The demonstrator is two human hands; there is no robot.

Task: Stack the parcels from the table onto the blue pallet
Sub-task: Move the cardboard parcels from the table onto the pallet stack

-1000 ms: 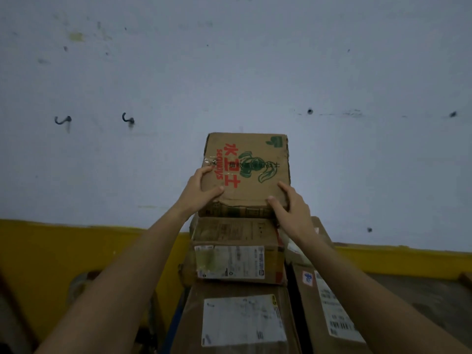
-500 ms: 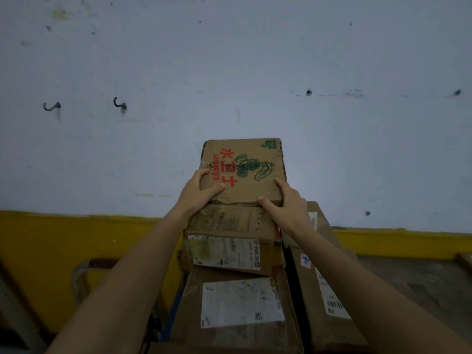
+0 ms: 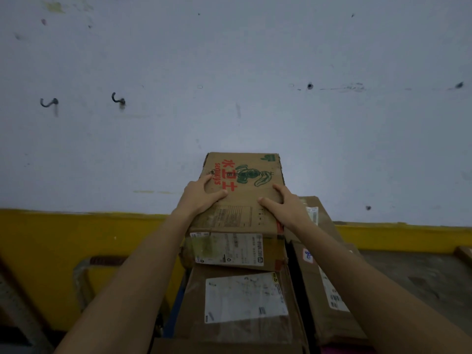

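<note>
Left hand [image 3: 201, 196] and right hand [image 3: 284, 209] grip the printed parcel [image 3: 246, 175] atop the stack [image 3: 237, 251].
The stack's foot is cut off below, and the forearms hide its flanks. Fingers wrap the parcel's side edges, thumbs lying on top. Open wall [image 3: 229, 72] rises behind and above. The worn brown carton bears red characters and a green figure.

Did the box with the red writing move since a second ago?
Yes. The printed box has dropped lower against the wall hook and tipped flatter onto the labelled box beneath. The left hand and right hand hold its near corners.
</note>
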